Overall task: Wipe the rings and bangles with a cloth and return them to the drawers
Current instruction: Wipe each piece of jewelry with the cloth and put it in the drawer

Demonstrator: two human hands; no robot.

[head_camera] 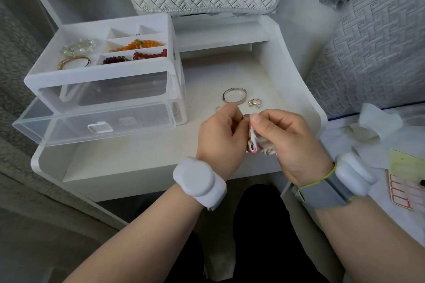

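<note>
The left hand (pixel 220 131) pinches a small ring (pixel 246 116). The right hand (pixel 285 138) grips the cloth (pixel 264 148) and presses it on the ring. Just past the hands, a bangle (pixel 234 95), a charm (pixel 254 102) and 1 more ring (pixel 218 108) wait on the desk (pixel 161 151). Left of the hands, the open drawer (pixel 96 124) looks nearly empty, so most work seems left.

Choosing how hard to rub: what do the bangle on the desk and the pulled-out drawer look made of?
Bangle: probably silver-toned metal, polished; it glints along its band. Pulled-out drawer: clear glossy plastic, likely rigid; the desk shows through its walls.
</note>
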